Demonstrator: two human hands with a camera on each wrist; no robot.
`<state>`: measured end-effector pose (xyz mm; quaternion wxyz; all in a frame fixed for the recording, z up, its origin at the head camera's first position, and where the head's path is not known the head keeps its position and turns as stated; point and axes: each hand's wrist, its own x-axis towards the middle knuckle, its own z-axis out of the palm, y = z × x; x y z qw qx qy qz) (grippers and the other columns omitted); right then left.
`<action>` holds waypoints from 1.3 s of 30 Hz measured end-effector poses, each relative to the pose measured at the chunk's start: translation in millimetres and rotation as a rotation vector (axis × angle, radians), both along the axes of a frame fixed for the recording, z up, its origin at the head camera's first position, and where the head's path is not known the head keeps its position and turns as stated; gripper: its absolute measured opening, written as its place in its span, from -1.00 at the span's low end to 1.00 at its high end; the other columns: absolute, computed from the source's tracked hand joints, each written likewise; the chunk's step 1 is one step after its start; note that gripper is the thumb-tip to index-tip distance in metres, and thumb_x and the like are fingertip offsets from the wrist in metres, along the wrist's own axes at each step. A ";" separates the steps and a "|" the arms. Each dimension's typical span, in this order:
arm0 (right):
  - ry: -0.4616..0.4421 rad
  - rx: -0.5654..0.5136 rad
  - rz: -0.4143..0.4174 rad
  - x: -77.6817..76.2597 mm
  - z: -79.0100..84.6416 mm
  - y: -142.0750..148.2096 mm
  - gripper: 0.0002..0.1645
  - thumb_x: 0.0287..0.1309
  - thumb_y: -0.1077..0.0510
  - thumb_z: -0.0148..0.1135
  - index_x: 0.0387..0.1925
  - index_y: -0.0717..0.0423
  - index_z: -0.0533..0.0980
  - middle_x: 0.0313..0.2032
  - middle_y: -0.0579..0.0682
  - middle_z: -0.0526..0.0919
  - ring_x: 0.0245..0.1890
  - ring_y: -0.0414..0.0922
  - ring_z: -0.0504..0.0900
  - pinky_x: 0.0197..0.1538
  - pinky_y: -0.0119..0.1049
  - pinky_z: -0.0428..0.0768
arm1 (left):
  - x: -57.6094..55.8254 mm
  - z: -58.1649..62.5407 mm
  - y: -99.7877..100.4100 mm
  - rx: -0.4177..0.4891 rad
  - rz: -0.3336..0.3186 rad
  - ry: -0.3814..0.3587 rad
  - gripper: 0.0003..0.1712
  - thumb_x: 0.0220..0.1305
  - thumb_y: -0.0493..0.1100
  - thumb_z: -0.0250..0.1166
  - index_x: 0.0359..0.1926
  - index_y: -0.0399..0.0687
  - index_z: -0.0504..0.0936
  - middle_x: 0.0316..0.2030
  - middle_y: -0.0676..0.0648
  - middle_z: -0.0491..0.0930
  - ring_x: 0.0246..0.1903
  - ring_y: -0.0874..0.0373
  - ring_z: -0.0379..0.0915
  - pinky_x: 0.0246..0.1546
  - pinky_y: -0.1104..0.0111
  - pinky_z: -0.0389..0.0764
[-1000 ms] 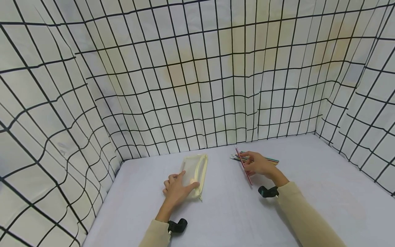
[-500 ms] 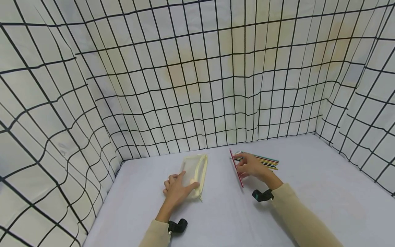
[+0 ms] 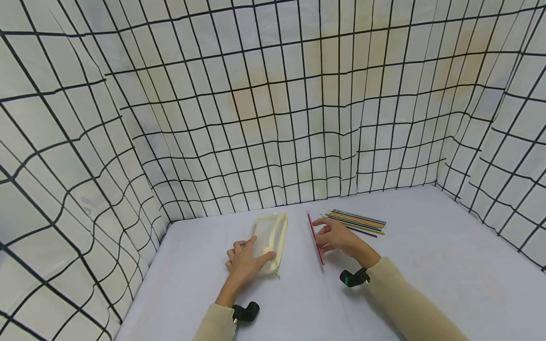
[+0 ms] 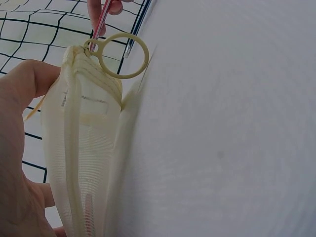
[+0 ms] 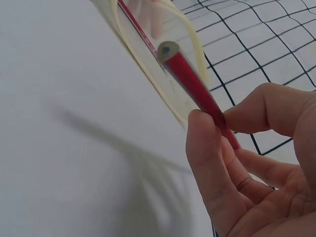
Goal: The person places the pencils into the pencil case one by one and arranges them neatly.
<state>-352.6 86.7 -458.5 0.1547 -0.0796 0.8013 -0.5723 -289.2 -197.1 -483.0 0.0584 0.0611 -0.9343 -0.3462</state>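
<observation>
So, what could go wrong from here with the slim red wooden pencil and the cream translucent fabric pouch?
1. The right hand pinches the slim red pencil partway along, leaving its ends free, so it may slip or swivel.
2. The cream pouch looks soft; if the left hand shifts, it could fold or slide.
3. The loose, differently coloured pencils lie close to the right hand, so a bump might scatter them.

My left hand (image 4: pixel 12 133) at left, holding pale mesh pouch (image 4: pixel 96 128). Zip (image 4: pixel 72 138) running down pouch; ring (image 4: pixel 146 55) at its top end. Reddish patch (image 4: pixel 89 212) showing through mesh low down. Beyond ring, my right fingers (image 4: pixel 94 14) either side of red pencil (image 4: pixel 102 19). White worktop (image 4: pixel 222 123) fills right; black-lined cloth (image 4: pixel 19 37) behind.
</observation>
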 end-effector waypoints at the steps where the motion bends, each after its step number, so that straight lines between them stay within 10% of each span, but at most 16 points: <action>1: -0.002 -0.008 0.005 1.1 -0.4 -2.1 -0.30 0.14 0.37 0.26 0.35 0.19 0.41 -0.20 0.15 0.63 -0.32 -0.06 0.68 -0.18 -0.14 0.74 | 0.2 0.2 0.0 0.003 -0.002 0.002 0.08 0.03 0.40 0.41 0.49 0.00 0.36 0.34 -0.29 0.25 0.28 -0.28 0.04 0.06 -0.14 0.13; 39: -0.070 -0.087 0.024 -6.8 -10.1 -88.5 -0.31 0.11 0.34 0.30 0.32 0.27 0.41 -0.20 0.11 0.68 -0.35 -0.18 0.68 -0.29 -0.35 0.64 | -0.1 0.5 0.0 0.013 0.001 0.006 0.08 0.00 0.40 0.42 0.47 -0.01 0.39 0.33 -0.30 0.26 0.28 -0.28 0.04 0.08 -0.17 0.13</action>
